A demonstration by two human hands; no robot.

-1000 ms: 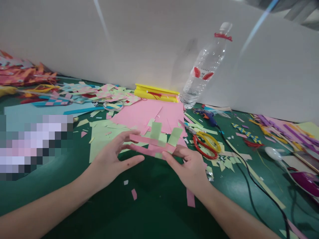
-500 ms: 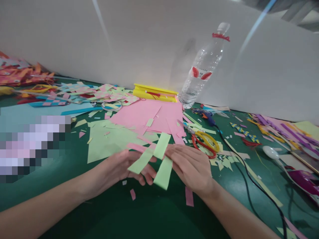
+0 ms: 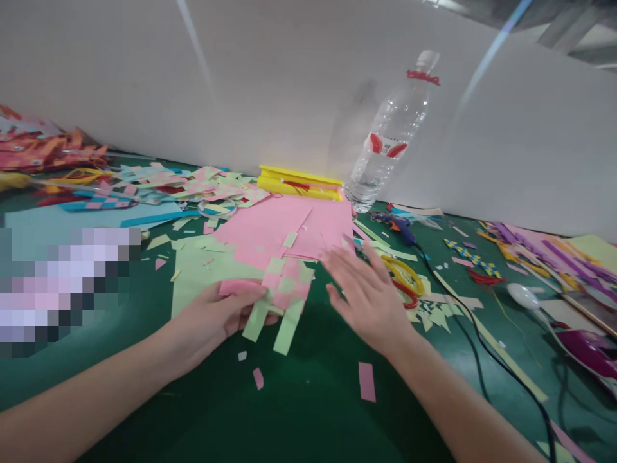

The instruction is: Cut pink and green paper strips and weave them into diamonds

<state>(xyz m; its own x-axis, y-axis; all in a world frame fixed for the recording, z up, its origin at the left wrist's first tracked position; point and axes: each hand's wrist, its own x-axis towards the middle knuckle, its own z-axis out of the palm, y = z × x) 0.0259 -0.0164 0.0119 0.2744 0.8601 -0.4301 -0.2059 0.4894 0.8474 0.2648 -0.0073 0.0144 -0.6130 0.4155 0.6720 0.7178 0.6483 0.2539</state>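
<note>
My left hand pinches a small woven piece of pink and green paper strips by its left side. Two loose green strip ends hang from the weave toward me, and a pink strip end sticks out over my fingers. To the right, my right hand is apart from the weave, fingers stretched out and holding nothing. Its fingertips are over the edge of the pink paper sheets. Just beyond that hand lie scissors with yellow and red handles, their blades mostly hidden by the fingers.
A green sheet and paper scraps lie on the green table. A clear bottle leans against the wall beside a yellow folded strip. A glue gun trails a black cord down the right side.
My right hand has let go of the woven piece and moved right, opening. The weave now shows its checkered face, held by my left hand alone.
</note>
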